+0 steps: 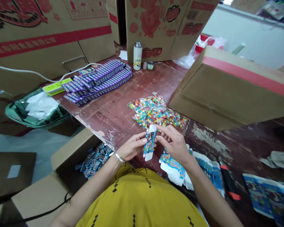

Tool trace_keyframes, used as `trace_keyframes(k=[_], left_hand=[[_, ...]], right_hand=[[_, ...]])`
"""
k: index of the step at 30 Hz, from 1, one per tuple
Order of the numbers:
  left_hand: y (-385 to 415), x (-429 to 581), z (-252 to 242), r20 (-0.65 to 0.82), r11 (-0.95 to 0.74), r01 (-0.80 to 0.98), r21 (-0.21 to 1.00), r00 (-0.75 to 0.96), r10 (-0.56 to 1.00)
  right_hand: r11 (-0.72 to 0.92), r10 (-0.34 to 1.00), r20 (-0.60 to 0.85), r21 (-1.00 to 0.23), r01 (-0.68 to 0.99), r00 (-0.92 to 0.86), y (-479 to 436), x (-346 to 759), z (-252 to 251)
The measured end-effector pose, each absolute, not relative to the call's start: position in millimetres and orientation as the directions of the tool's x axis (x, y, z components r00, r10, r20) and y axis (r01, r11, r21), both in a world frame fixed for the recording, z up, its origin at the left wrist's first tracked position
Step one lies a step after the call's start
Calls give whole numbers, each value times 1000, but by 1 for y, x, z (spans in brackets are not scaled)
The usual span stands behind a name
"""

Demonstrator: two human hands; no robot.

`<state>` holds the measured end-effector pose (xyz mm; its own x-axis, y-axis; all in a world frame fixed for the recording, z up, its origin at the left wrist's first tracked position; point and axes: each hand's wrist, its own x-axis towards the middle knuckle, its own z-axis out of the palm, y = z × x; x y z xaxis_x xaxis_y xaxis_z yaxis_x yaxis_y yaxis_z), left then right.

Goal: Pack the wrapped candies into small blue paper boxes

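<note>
My left hand (pixel 133 145) grips a small blue printed candy box (pixel 150 142) between thumb and fingers. White flaps stand out at both its top and bottom ends. At the box's right side is my right hand (pixel 173 142), its index finger stretched to the top flap and its thumb apart from it, by the box's edge. Just beyond the hands lies a heap of clear packets of colourful candies (pixel 153 110). Flat, unfolded blue cartons (pixel 175 165) lie under my right forearm, partly hidden by it.
Purple small boxes (pixel 101 80) stand in rows at the back left, near a green power strip (pixel 56 86). A white bottle (pixel 137 56) is behind. A large carton (pixel 236 91) occupies the right, with a cutter knife (pixel 229 181) nearer. An open carton (pixel 72 151) with blue boxes sits lower left.
</note>
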<state>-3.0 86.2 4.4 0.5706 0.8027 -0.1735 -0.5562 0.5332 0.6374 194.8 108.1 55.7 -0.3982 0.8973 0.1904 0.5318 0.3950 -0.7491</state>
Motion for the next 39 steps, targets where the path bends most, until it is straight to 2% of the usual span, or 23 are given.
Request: trace_keyframes(k=[2, 5, 8, 10, 12, 15, 18, 22, 25, 27, 29, 35, 39], left_hand=[[85, -6, 5, -188, 522, -566, 638, 543, 818], [82, -10, 6, -198, 535, -505, 677, 576, 793], [80, -12, 7, -168, 466, -339, 817, 633, 755], [80, -13, 9, -168, 373, -225, 900, 611, 773], [80, -12, 9, -183, 310, -161, 937, 528, 829], [79, -7, 7, -160, 216, -157, 964, 310, 937], [75, 2, -1, -129, 143, -183, 973, 86, 988], [71, 14, -10, -151, 125, -207, 970, -114, 982], [70, 17, -7, -70, 26, -190, 981, -230, 971], [69, 15, -4, -24, -12, -146, 989, -237, 971], [68, 10, -1, -8, -8, -90, 996, -175, 985], [70, -6, 7, -17, 23, -80, 997, 74, 997], [72, -7, 10, -16, 25, -99, 995, 93, 996]], right_hand=[[358, 871, 81, -780, 513, -485, 103, 192, 55], [211, 848, -67, -868, 450, -526, 102, 193, 54], [11, 777, -227, -928, 373, -587, 107, 199, 55], [-96, 725, -306, -932, 349, -617, 111, 201, 55], [-128, 801, -272, -948, 292, -533, 113, 200, 52], [-66, 939, -119, -983, 173, -322, 110, 189, 42], [-30, 960, -77, -985, 171, -271, 101, 175, 27], [15, 996, -7, -969, 247, -91, 94, 161, 13], [26, 999, 19, -986, 165, -40, 95, 152, 9], [67, 998, 67, -994, 81, -11, 96, 148, 8], [120, 993, 120, -991, 60, 5, 97, 146, 5], [161, 986, 150, -962, 220, -66, 100, 150, 2], [216, 973, 195, -960, 180, -127, 105, 150, 9]])
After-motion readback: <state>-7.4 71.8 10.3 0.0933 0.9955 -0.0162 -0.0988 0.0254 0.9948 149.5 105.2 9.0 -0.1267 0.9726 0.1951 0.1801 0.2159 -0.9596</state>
